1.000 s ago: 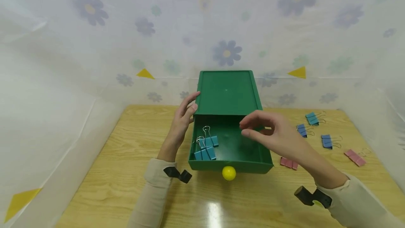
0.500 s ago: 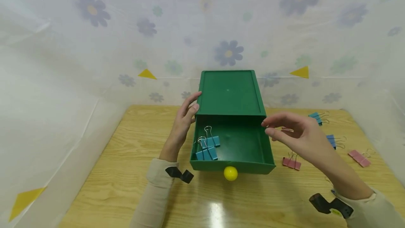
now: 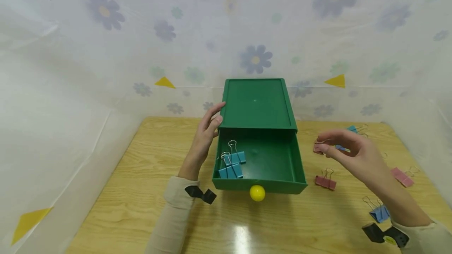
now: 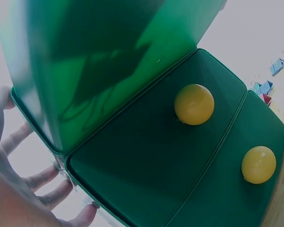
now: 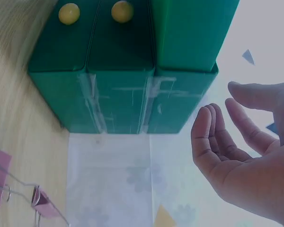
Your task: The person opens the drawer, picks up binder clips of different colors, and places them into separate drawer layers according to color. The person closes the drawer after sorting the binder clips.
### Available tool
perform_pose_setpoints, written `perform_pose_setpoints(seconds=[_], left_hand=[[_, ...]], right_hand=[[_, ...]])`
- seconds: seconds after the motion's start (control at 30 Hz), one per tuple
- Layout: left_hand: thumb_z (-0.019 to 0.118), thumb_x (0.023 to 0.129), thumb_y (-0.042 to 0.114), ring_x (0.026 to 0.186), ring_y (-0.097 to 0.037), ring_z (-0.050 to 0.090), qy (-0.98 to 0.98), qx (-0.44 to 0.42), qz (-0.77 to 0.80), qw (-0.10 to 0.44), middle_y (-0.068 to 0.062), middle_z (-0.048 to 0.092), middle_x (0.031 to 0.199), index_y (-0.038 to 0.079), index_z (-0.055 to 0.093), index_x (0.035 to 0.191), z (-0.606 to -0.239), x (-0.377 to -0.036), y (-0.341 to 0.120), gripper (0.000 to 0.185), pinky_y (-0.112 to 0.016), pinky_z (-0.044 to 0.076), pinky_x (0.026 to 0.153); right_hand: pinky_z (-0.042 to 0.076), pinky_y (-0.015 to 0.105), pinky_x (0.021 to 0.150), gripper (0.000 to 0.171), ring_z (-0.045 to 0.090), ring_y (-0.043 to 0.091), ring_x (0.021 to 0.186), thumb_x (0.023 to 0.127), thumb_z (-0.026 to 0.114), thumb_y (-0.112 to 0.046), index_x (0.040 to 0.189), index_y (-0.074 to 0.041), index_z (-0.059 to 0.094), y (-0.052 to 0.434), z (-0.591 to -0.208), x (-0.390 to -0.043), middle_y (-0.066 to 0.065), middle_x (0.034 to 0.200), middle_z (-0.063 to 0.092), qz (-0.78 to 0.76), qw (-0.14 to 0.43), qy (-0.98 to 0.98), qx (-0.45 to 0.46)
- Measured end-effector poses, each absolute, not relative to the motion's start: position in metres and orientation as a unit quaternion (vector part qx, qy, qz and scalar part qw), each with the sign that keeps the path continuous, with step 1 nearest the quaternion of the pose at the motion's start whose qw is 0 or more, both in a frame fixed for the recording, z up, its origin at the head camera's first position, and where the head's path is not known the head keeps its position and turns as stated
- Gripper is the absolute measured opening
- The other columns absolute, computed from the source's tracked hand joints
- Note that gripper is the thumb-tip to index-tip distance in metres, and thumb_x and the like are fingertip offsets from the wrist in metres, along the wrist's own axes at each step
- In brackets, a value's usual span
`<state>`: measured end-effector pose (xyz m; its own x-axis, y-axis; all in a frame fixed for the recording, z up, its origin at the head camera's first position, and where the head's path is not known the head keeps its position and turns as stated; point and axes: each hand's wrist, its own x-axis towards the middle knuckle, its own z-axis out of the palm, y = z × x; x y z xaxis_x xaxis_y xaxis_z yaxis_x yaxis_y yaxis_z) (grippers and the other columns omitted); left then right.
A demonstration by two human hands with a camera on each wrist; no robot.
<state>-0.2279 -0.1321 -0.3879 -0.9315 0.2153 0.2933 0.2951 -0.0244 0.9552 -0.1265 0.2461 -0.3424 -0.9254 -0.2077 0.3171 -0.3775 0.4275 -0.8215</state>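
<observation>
Loosely curved and holding nothing, my right hand [image 3: 365,158] hangs on the right side in the head view, above the wooden table [image 3: 148,167]. At its thumb tip shows a small pink clip [image 3: 318,149], partly covered by my fingers; I can't tell whether they touch. With relaxed fingers, my left hand [image 3: 205,136] rests against the left side of the green drawer unit [image 3: 259,103]. The top drawer [image 3: 270,160] stands pulled out toward me, a yellow knob [image 3: 257,193] on its front. At its left lie two overlapping clips, the near teal clip [image 3: 231,171] and the far teal clip [image 3: 237,157]. Right of the drawer sits a darker pink clip [image 3: 325,182]; nearer me is a light blue clip [image 3: 380,213] by my right wrist, and farther right a third pink clip [image 3: 401,177]. Beyond my right hand shows a far-right teal clip [image 3: 352,129]. A white flowered sheet [image 3: 212,11] hangs at the far side.

From the left wrist, my left fingers spread along the unit's edge. Dark clip shapes show through the pulled-out drawer, above two lower knobs [image 4: 194,104].

From the right wrist, my right thumb and fingers bend with a gap between them, apart from the unit's three stacked drawers.
</observation>
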Motion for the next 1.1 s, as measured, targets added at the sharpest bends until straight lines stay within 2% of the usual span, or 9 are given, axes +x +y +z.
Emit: perform_pose_setpoints(seconds=[0.13, 0.3, 0.47, 0.87, 1.1], left_hand=[[0.05, 0.105, 0.04, 0.141, -0.028, 0.041, -0.696, -0.181, -0.695, 0.03, 0.006, 0.04, 0.157, 0.03, 0.051, 0.152, -0.388, -0.229, -0.132, 0.047, -0.072, 0.034, 0.104], [0.049, 0.106, 0.04, 0.142, -0.027, 0.04, -0.698, -0.18, -0.692, 0.028, 0.007, 0.039, 0.157, 0.032, 0.05, 0.152, -0.388, -0.229, -0.131, 0.047, -0.071, 0.034, 0.105], [0.049, 0.106, 0.04, 0.143, -0.026, 0.04, -0.699, -0.183, -0.691, 0.028, 0.007, 0.04, 0.157, 0.032, 0.05, 0.152, -0.388, -0.229, -0.129, 0.046, -0.071, 0.035, 0.104], [0.049, 0.106, 0.038, 0.143, -0.028, 0.039, -0.698, -0.186, -0.691, 0.03, 0.003, 0.038, 0.158, 0.028, 0.049, 0.153, -0.387, -0.23, -0.13, 0.048, -0.071, 0.035, 0.104], [0.049, 0.106, 0.04, 0.142, -0.027, 0.04, -0.7, -0.181, -0.69, 0.029, 0.004, 0.039, 0.157, 0.03, 0.049, 0.153, -0.386, -0.229, -0.13, 0.048, -0.071, 0.035, 0.105]], right_hand=[[0.052, 0.014, 0.084, 0.026, 0.067, 0.007, 0.104, 0.097, 0.066, 0.002, 0.123, -0.002, 0.069, 0.258, -0.347, -0.129, 0.002, 0.116, 0.069, 0.49, 0.11, -0.85, 0.161], [0.049, 0.009, 0.082, 0.025, 0.065, 0.0, 0.099, 0.096, 0.069, 0.002, 0.12, -0.002, 0.07, 0.271, -0.354, -0.134, -0.012, 0.11, 0.069, 0.462, 0.149, -0.863, 0.142], [0.048, 0.006, 0.081, 0.027, 0.063, -0.004, 0.098, 0.095, 0.069, 0.003, 0.121, -0.002, 0.069, 0.289, -0.368, -0.144, -0.018, 0.111, 0.067, 0.444, 0.165, -0.87, 0.137], [0.041, 0.0, 0.08, 0.031, 0.054, -0.012, 0.101, 0.098, 0.069, -0.008, 0.127, -0.001, 0.065, 0.334, -0.382, -0.171, -0.019, 0.117, 0.058, 0.397, 0.172, -0.896, 0.098], [0.039, -0.001, 0.077, 0.04, 0.05, -0.012, 0.101, 0.1, 0.068, -0.018, 0.135, -0.001, 0.059, 0.358, -0.397, -0.184, -0.02, 0.119, 0.055, 0.386, 0.145, -0.909, 0.061]])
